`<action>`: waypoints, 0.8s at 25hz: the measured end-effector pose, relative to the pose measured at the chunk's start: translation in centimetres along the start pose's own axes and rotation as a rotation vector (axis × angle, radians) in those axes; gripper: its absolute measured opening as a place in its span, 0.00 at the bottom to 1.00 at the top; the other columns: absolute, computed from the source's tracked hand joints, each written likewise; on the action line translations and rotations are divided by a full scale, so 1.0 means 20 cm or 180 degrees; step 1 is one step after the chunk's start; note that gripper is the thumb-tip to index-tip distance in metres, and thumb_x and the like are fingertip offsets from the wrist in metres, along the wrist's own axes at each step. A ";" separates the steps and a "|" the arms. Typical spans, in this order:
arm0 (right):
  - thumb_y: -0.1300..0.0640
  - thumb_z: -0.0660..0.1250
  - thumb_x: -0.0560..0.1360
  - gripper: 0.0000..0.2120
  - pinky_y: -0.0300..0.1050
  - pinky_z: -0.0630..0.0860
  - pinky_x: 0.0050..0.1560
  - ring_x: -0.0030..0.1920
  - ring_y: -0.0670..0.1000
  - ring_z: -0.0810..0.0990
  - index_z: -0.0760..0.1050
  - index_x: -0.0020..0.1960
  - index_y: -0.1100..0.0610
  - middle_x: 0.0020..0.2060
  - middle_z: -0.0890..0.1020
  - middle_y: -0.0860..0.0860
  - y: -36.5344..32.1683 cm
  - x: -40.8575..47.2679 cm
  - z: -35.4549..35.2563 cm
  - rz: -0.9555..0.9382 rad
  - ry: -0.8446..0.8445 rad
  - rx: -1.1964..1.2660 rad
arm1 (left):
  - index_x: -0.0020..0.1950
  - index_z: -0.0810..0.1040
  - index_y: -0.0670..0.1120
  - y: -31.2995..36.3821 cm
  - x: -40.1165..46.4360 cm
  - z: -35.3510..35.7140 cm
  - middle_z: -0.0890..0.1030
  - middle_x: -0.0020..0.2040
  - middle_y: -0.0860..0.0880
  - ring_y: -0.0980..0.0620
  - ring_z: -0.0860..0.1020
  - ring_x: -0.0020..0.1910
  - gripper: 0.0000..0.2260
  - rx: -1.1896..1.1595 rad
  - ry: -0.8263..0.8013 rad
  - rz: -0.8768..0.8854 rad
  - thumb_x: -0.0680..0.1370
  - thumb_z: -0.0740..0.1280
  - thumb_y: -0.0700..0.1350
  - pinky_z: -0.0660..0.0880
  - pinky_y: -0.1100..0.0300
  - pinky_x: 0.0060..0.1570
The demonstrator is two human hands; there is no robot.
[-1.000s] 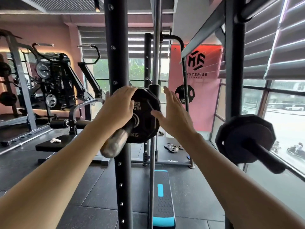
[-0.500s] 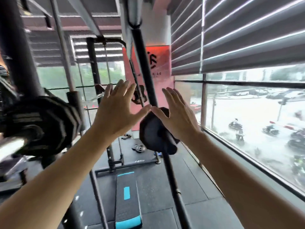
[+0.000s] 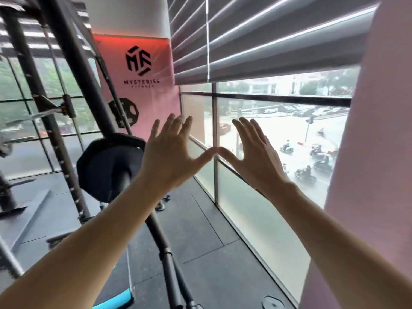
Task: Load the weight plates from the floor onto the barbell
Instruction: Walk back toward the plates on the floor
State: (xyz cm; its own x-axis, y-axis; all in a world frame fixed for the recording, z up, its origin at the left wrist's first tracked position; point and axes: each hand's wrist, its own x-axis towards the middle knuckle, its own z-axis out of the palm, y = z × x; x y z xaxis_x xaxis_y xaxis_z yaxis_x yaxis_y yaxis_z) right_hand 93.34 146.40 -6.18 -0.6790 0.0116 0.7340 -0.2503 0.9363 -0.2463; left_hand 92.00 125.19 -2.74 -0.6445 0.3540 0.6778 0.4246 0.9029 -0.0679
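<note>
Beside the window wall, left hand [image 3: 169, 157] and right hand [image 3: 256, 157] raised, fingers released and spread, thumb tips touching, grasping nothing, weight plate [image 3: 107, 166] on barbell [image 3: 160, 237] just left of left hand, floor [image 3: 200, 237] strip open between barbell and glass.

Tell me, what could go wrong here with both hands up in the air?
The black weight plate sits on the dark barbell with no collar visible; it might slide off. Neither the left hand nor the right hand holds anything. The small dark plate on the floor by the window could trip someone.
</note>
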 end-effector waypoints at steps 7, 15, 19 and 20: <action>0.26 0.54 0.75 0.42 0.63 0.58 0.77 0.82 0.52 0.48 0.53 0.81 0.49 0.82 0.55 0.49 0.47 0.07 0.14 0.0168 -0.0211 -0.0251 | 0.82 0.58 0.47 0.19 0.24 0.48 0.60 0.82 0.48 0.50 0.55 0.82 0.48 -0.0341 -0.0007 0.0025 0.72 0.44 0.78 0.48 0.46 0.81; 0.22 0.48 0.72 0.46 0.66 0.57 0.77 0.82 0.53 0.47 0.51 0.81 0.49 0.82 0.54 0.51 1.03 0.52 0.59 0.0231 -0.0455 -0.0317 | 0.81 0.60 0.44 0.16 0.69 1.18 0.62 0.81 0.45 0.47 0.57 0.81 0.47 -0.0283 -0.0244 -0.0123 0.74 0.45 0.78 0.51 0.42 0.80; 0.23 0.49 0.73 0.45 0.64 0.56 0.78 0.82 0.52 0.46 0.51 0.82 0.48 0.82 0.53 0.50 1.22 0.77 0.83 0.0262 -0.0515 -0.0309 | 0.81 0.61 0.44 0.09 0.96 1.42 0.62 0.81 0.44 0.46 0.58 0.81 0.48 -0.0311 -0.0247 -0.0200 0.73 0.44 0.78 0.50 0.43 0.80; 0.24 0.50 0.74 0.44 0.63 0.55 0.78 0.82 0.52 0.46 0.51 0.82 0.48 0.82 0.52 0.50 1.24 0.82 0.89 0.0242 -0.0529 -0.0291 | 0.81 0.61 0.44 0.07 1.02 1.46 0.62 0.81 0.45 0.47 0.58 0.81 0.48 -0.0310 -0.0258 -0.0202 0.73 0.44 0.78 0.49 0.43 0.80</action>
State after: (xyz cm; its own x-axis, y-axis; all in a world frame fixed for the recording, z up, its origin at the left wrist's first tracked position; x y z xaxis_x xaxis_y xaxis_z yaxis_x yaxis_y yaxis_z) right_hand 63.72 163.65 -11.50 -0.8000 0.0324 0.5992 -0.1354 0.9630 -0.2329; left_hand 60.95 140.87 -10.44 -0.7195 0.3192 0.6168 0.4385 0.8975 0.0471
